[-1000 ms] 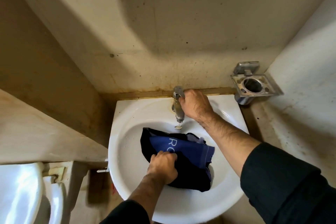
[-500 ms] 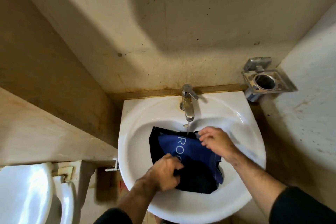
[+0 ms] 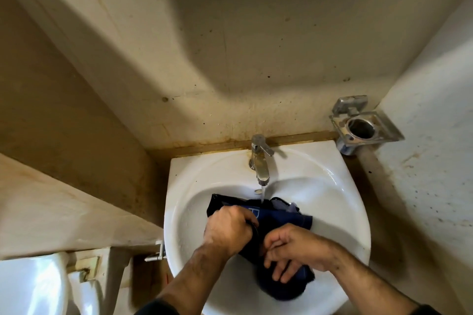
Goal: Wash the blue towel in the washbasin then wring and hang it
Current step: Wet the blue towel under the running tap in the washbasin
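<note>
I am working the blue towel in the bowl of the white washbasin, where it is lying bunched under the thin stream running from the chrome tap. My left hand is clenching a fold of the cloth near its middle, fingers curled over it, and my right hand is pinching and gathering the near end, thumb and fingers bent round the dark fabric.

The towel is looking soaked through in places (darker where it is wet), so I am judging it to be limp, heavier than it would be dry, and a little slippery on the glazed bowl. It is soft and will not hurt from squeezing. For wringing, I am thinking the best hold is at the two ends of the bundle, one fist on each, twisting against each other over the bowl so the water is falling back in. The metal holder on the wall is standing well apart.
</note>
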